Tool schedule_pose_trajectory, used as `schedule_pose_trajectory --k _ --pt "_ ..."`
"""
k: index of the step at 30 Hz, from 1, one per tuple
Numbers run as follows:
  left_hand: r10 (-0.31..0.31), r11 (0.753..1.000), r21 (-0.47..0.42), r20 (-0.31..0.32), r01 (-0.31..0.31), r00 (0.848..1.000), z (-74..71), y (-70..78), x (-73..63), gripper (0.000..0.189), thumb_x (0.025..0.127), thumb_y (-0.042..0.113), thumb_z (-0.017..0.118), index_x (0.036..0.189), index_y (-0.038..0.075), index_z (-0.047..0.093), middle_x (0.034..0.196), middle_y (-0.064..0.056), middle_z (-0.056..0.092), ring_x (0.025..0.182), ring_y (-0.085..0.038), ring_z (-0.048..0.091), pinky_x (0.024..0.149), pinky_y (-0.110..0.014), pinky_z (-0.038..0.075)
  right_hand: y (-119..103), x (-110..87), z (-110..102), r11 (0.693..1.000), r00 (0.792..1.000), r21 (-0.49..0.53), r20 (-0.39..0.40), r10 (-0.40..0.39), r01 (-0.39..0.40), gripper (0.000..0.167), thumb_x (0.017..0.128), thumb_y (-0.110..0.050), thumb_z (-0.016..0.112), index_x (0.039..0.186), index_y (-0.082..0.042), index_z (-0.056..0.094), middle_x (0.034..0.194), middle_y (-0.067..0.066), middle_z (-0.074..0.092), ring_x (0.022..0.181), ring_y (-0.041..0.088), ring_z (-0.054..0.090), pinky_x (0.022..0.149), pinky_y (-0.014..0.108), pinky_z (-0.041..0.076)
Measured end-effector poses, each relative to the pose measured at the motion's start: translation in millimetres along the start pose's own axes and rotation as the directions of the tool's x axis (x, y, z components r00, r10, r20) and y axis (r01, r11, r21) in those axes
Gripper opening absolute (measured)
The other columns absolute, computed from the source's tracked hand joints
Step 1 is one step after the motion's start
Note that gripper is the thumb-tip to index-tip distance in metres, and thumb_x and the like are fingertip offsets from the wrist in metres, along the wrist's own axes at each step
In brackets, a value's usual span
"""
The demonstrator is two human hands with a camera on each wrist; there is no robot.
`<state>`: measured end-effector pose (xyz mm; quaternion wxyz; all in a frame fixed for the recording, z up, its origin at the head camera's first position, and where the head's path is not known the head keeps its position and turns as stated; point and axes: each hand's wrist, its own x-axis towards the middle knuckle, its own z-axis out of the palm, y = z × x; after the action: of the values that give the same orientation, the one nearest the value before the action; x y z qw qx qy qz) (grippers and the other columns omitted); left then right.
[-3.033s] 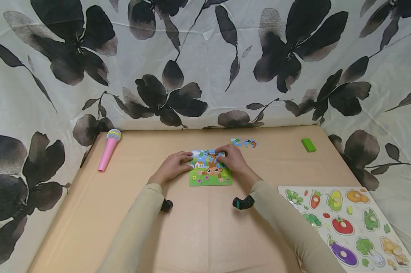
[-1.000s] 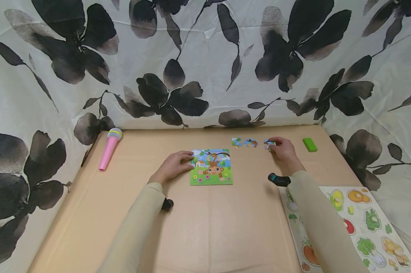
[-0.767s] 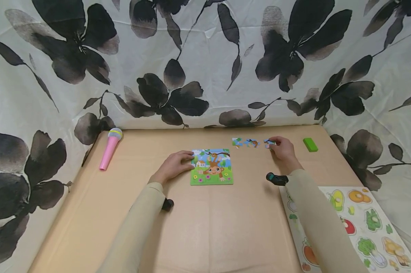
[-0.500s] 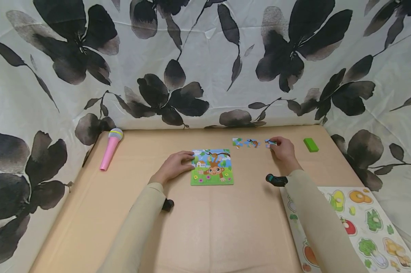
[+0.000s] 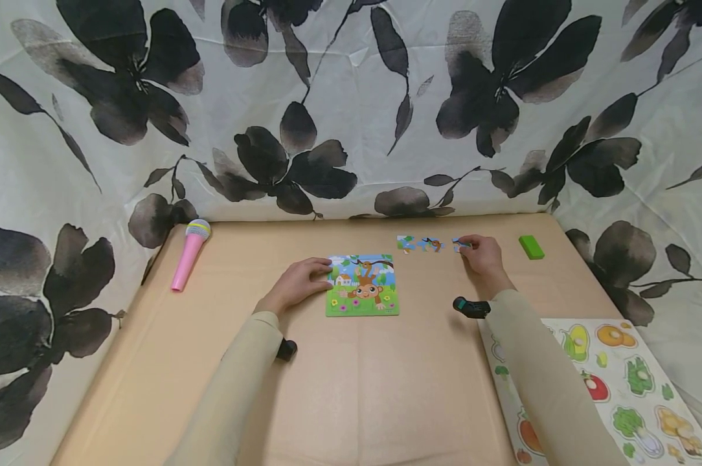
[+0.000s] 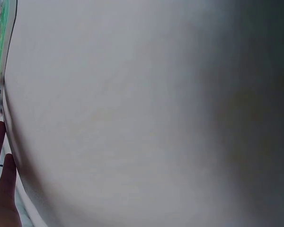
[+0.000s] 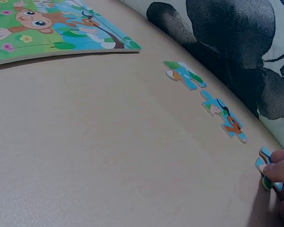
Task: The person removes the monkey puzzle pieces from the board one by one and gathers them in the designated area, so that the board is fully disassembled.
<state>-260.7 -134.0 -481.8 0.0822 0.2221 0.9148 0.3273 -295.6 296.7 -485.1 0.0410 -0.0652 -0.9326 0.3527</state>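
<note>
A square monkey jigsaw puzzle (image 5: 362, 291) lies flat on the table, its green and blue picture facing up. At its left edge, my left hand (image 5: 295, 285) rests with thumb and fingertips touching the border; the left wrist view catches only some fingers (image 6: 8, 177) and a sliver of the puzzle. Farther right, my right hand (image 5: 484, 259) pinches a small blue puzzle piece (image 7: 262, 163) between thumb and finger, tilted close over the table. Two loose pieces, one with a green corner (image 7: 182, 74) and one with a brown figure (image 7: 226, 117), lie in a row beside it.
A pink toy microphone (image 5: 189, 255) lies at the back left, a green block (image 5: 531, 247) at the back right. A white vegetable picture board (image 5: 613, 362) covers the front right, partly under my right sleeve. Floral cloth (image 5: 362, 97) hangs behind the table.
My right hand has moved from the puzzle's right edge to the right end of the loose row, where it now pinches a piece. My left hand has stayed at the puzzle's left edge.
</note>
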Motion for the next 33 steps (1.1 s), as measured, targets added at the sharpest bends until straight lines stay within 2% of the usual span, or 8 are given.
schedule_pose_trajectory --k 9,18,27,33 --pt "0.01 1.0 -0.005 -0.011 -0.01 1.0 2.6 -2.1 -0.6 0.044 0.088 0.028 0.074 0.126 0.006 0.067 0.14 -0.004 0.055 0.135 -0.025 0.044 0.115 -0.044 0.031 -1.5 -1.7 0.9 0.999 0.999 0.022 0.015 0.04 -0.04 0.03 0.098 -0.008 0.055 0.124 0.003 0.062 0.123 0.027 0.059 0.112 0.039 0.052 0.099 0.052 0.042" --pt "0.022 1.0 -0.004 -0.028 -0.022 0.999 3.9 -4.8 -0.1 0.042 0.089 0.027 0.074 0.125 0.006 0.067 0.139 -0.003 0.056 0.134 -0.025 0.045 0.114 -0.041 0.032 -1.8 -1.5 2.1 0.999 0.999 0.025 -0.007 0.04 -0.04 0.03 0.096 -0.009 0.056 0.122 0.005 0.064 0.118 0.026 0.061 0.105 0.036 0.055 0.089 0.046 0.047" --pt "0.013 1.0 -0.001 -0.02 -0.013 1.0 2.3 -5.0 0.7 0.042 0.089 0.027 0.074 0.125 0.007 0.067 0.139 -0.003 0.056 0.134 -0.025 0.045 0.114 -0.042 0.032 -6.3 -3.1 1.0 0.998 0.998 0.009 0.001 0.058 -0.058 0.031 0.096 -0.009 0.056 0.123 0.006 0.063 0.122 0.027 0.059 0.112 0.039 0.053 0.096 0.05 0.045" --pt "0.012 1.0 -0.008 -0.019 -0.013 1.0 1.9 -4.5 1.3 0.042 0.089 0.026 0.074 0.125 0.007 0.067 0.14 -0.003 0.055 0.135 -0.025 0.045 0.114 -0.042 0.032 -12.3 -5.5 -0.2 0.994 0.997 0.075 -0.009 0.078 -0.077 0.033 0.098 -0.009 0.053 0.125 0.006 0.061 0.123 0.027 0.059 0.114 0.04 0.053 0.097 0.05 0.045"
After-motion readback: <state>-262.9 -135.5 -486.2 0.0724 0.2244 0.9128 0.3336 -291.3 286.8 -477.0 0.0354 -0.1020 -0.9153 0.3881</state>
